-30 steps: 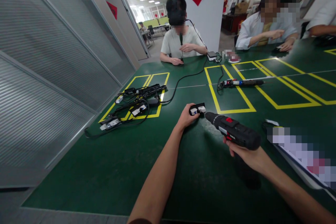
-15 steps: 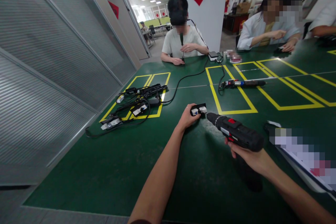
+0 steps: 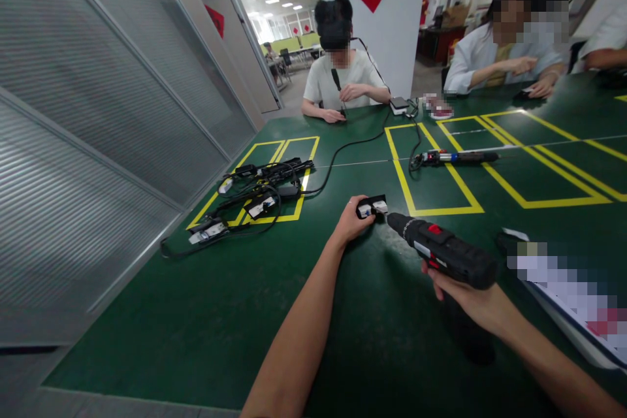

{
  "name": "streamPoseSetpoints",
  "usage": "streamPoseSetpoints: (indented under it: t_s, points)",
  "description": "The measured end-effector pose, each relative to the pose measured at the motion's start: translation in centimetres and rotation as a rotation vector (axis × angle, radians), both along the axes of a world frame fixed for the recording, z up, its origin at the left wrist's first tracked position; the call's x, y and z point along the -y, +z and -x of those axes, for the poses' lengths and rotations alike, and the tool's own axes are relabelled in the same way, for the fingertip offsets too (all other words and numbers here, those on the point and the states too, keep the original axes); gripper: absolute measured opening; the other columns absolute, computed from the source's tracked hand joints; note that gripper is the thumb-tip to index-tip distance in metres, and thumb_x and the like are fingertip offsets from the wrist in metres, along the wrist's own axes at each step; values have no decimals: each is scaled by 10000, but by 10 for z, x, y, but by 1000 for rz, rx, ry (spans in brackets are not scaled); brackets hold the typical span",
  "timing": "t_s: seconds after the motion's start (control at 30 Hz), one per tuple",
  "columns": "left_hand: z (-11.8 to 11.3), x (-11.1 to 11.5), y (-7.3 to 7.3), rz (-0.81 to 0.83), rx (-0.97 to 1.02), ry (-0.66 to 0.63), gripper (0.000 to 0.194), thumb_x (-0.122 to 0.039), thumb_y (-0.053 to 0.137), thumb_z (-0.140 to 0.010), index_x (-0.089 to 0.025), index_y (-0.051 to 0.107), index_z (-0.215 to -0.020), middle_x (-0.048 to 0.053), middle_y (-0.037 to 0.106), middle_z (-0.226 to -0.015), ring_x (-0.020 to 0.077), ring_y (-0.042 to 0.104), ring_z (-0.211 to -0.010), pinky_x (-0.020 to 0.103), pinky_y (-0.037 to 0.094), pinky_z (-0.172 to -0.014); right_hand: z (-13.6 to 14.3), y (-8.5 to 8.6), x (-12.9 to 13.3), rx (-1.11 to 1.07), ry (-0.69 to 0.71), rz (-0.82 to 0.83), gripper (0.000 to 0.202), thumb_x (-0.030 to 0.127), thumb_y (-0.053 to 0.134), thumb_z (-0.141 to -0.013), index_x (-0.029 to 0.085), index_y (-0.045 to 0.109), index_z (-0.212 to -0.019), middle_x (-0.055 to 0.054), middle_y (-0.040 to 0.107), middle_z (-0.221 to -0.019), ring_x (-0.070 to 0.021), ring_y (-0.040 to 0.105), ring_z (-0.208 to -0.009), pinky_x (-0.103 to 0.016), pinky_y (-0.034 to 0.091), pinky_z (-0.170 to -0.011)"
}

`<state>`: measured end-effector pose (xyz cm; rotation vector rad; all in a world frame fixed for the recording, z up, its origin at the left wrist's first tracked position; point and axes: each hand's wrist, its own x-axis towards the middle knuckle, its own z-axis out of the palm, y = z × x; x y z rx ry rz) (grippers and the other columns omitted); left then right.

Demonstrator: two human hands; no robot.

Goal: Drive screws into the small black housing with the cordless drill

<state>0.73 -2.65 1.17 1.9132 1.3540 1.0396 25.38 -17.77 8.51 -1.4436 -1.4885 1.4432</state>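
Note:
Near the middle of the green table (image 3: 235,313), my left hand (image 3: 353,222) grips a small black casing (image 3: 376,201) with white and blue parts inside. My right hand (image 3: 458,290) is wrapped round the handle of a black and red power drill (image 3: 443,249), which lies level and points left. The drill's tip is right at the casing's right side; whether the bit touches it is too small to tell.
Left of my hands, black cables and adapters (image 3: 264,176) lie over yellow taped frames. A black tool with a cable (image 3: 460,157) rests beyond the drill. A blurred tray-like object (image 3: 568,294) is at right. Across the table a person (image 3: 343,78) holds a screwdriver; other people sit at right.
The view has shifted very slightly. My hands, the casing and the drill hold nearly the same places. The screwdriver of the person opposite has tilted.

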Motion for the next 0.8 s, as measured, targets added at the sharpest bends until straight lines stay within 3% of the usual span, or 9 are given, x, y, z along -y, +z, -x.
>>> streamPoseSetpoints:
  t_s: [0.33,0.8]
  points:
    - [0,0,1,-8,-1,0,496,-252,621,-716,-197,473,-1186,65,546,-1133,185,538,-1017,329,422,-929,0,-2,1,-10,7,-7,190,378,580,-823,217,644,-901,-25,649,-775,-173,596,-644,-330,501,-643]
    - [0,-1,-1,-15,7,-9,491,-246,613,-716,-190,478,-1185,61,546,-1129,181,539,-1014,324,422,-924,0,-4,-1,-16,-13,-11,161,320,576,-809,199,661,-873,-13,628,-680,-174,601,-621,-328,492,-620]
